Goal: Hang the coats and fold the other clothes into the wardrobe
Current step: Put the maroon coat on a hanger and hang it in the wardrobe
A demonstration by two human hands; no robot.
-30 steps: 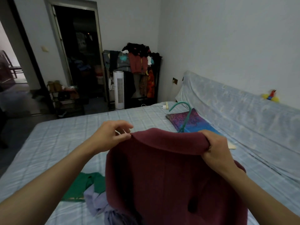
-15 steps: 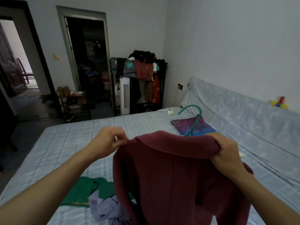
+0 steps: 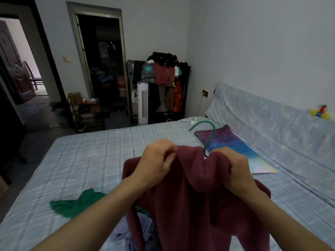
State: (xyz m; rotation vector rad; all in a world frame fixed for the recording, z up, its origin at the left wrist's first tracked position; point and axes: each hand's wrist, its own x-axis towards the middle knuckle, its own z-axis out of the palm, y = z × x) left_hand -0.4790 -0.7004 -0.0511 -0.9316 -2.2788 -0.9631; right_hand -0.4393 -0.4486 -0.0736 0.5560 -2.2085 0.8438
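Left hand (image 3: pixel 157 162): fingers curled, pinching the left edge of the coat's collar.
Right hand (image 3: pixel 235 171): closed in a fist round the bunched right side of the collar.
Coat (image 3: pixel 195 205): maroon, held up between both hands above the near part of the bed; body hanging straight down, hem out of view.
Hanger (image 3: pixel 213 132): teal hook rising from behind the collar, between the hands – shoulders hidden by the cloth.
Bed (image 3: pixel 90 160): pale blue checked sheet.
Green top (image 3: pixel 72 205): flat on the sheet, left of the coat and partly under the left forearm.
Lilac cloth (image 3: pixel 137 230): crumpled just beside the coat's lower left edge.
Folder (image 3: pixel 228 142): shiny purple and blue, lying on the bed's far right – beyond the right hand.
Rack (image 3: pixel 163 78): against the far wall, laden with dark and red clothes.
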